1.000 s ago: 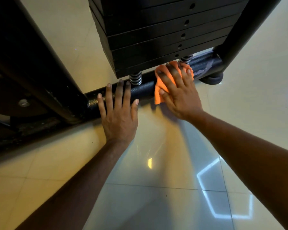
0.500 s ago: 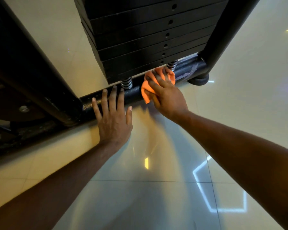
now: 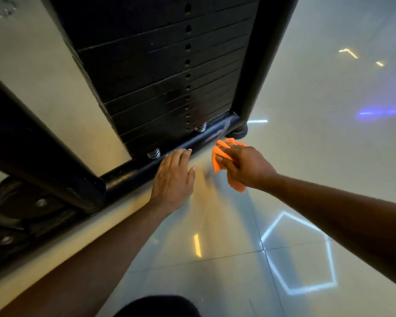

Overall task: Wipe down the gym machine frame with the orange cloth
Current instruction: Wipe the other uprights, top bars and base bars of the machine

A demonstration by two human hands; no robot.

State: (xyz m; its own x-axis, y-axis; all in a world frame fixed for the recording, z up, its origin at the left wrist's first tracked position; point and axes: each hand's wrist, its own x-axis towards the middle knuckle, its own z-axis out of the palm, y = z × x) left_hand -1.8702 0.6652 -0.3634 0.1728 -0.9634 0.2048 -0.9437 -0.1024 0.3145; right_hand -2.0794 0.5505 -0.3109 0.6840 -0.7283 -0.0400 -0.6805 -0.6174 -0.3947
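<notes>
Compared with half a second ago, the right hand (image 3: 245,167) is now off the low black frame bar (image 3: 146,167) and is hovering over the glossy tiled floor (image 3: 215,271), just beside the bar's right end near the frame foot (image 3: 238,133); before, it was pressing the orange cloth (image 3: 224,161) onto the bar under the weight stack (image 3: 160,72). The right-hand fingers (image 3: 226,156) are curling around the cloth and gripping it, with bunched folds sticking out beyond the fingertips toward the bar and a loose end hanging out below the heel of the hand. The left hand (image 3: 173,177) is lying flat as before, fingers straight and holding nothing, fingertips touching the bar's near side next to the left spring (image 3: 153,153), apart from the cloth.
</notes>
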